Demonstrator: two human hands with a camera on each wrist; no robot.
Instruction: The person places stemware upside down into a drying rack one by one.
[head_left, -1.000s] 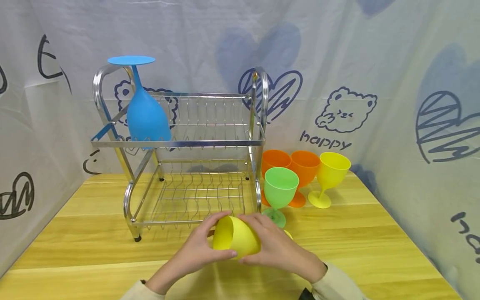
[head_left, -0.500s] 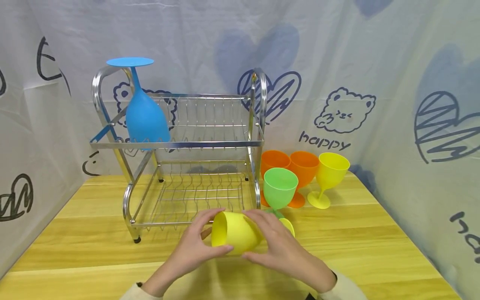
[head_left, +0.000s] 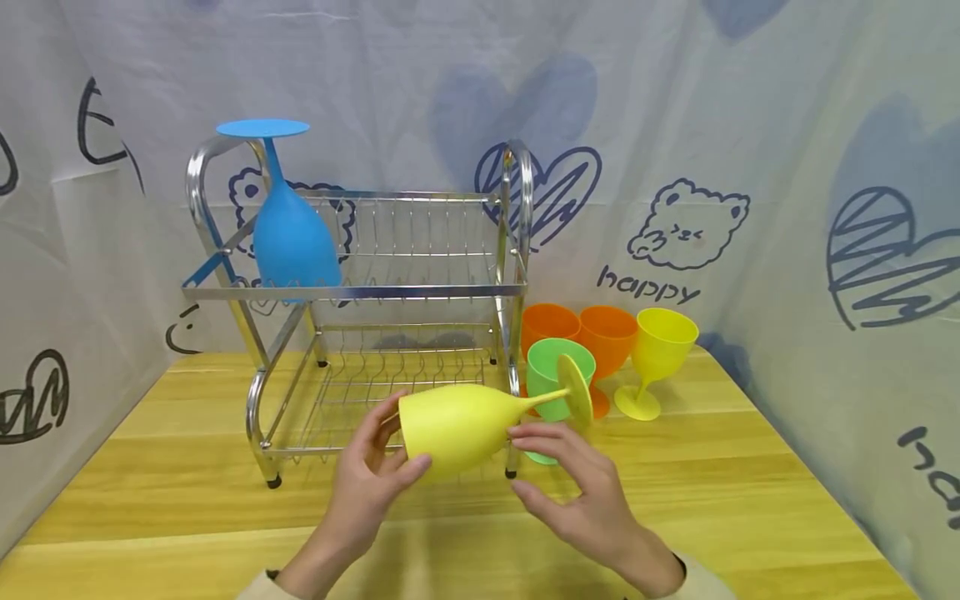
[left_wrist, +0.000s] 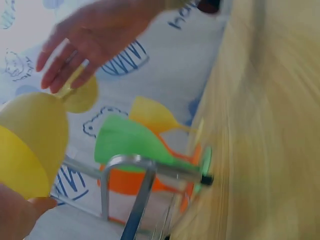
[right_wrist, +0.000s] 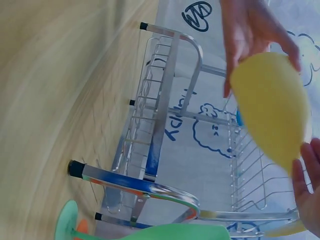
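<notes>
Goblet [head_left: 457, 427] hangs sideways before the rack [head_left: 375, 292], left hand [head_left: 363, 479] pinching it (right hand [head_left: 588, 500] spread just beside), seemingly the turning-over step, likely next needing rim-down tipping.

The left wrist view cuts off the held goblet [left_wrist: 39, 120]

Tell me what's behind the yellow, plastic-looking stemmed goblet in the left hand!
In the head view, the silver metal rack is behind its bowl, and a green, plastic-looking goblet behind its round foot. The yellow goblet hides part of both.
</notes>
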